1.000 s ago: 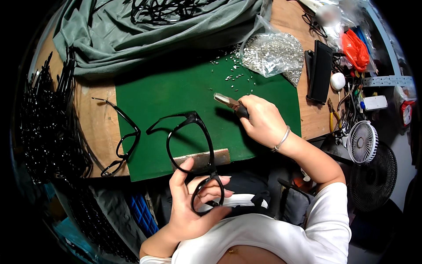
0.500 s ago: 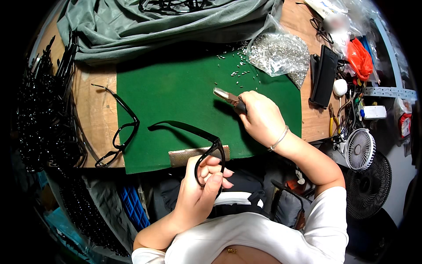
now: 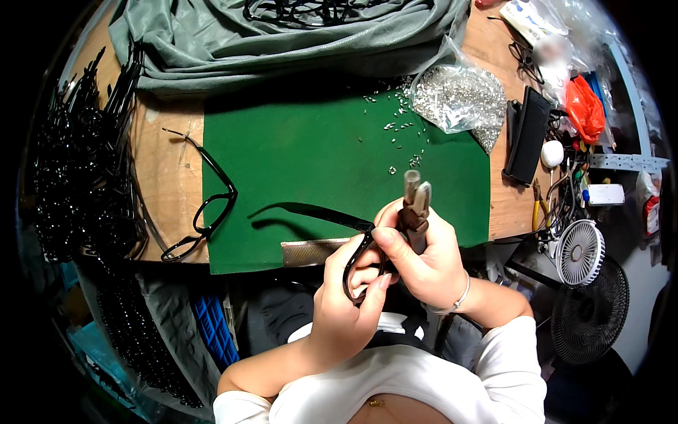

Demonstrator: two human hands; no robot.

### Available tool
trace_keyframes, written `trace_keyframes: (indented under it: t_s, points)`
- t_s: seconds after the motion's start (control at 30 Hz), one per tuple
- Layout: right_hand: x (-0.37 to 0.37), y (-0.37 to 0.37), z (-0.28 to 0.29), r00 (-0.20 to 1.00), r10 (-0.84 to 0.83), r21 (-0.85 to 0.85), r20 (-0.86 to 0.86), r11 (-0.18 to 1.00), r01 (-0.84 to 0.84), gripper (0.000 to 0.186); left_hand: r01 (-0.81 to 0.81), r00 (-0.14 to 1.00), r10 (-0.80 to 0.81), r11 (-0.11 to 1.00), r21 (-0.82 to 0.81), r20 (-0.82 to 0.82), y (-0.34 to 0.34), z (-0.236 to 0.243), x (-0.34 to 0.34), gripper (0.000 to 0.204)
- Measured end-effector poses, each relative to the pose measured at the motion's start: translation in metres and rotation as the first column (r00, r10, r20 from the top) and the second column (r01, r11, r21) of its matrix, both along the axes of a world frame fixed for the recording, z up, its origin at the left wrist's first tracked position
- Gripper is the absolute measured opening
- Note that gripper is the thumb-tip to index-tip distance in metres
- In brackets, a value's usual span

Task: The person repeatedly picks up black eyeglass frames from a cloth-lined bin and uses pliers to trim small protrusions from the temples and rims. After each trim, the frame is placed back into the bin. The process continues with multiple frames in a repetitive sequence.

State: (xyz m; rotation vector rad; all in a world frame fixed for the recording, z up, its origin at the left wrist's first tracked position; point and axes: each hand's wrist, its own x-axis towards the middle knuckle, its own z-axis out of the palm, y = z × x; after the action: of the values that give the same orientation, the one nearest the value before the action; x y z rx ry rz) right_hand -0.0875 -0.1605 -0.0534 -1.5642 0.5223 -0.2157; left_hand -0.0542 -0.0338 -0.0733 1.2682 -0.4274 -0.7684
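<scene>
At near edge of green mat (image 3: 304,152), gripped in curled fingers: one glasses frame (image 3: 359,223) (left hand (image 3: 342,309)), one pair of pliers (image 3: 417,218) (right hand (image 3: 432,267)); across mat's left edge, one second frame (image 3: 229,196).

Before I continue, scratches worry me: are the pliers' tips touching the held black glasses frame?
Apart. The head view shows green mat between the pliers' tips and the held black glasses frame.

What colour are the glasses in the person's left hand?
The glasses are shiny black, best seen in the head view.
</scene>
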Motion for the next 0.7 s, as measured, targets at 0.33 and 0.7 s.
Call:
trace_keyframes:
  t_s: [0.33, 0.7]
  points:
    - [0.007, 0.0, 0.009, 0.976, 0.003, 0.729, -0.218, 0.666, 0.16, 0.018, 0.183, 0.939, -0.182, 0.983, -0.022, -0.291, 0.012, 0.017, 0.021, 0.048]
    - [-0.018, -0.045, 0.032, 0.699, 0.634, 0.265, -0.33, 0.774, -0.576, 0.028, 0.337, 0.778, -0.332, 0.937, -0.092, -0.533, 0.043, 0.038, 0.042, 0.044]
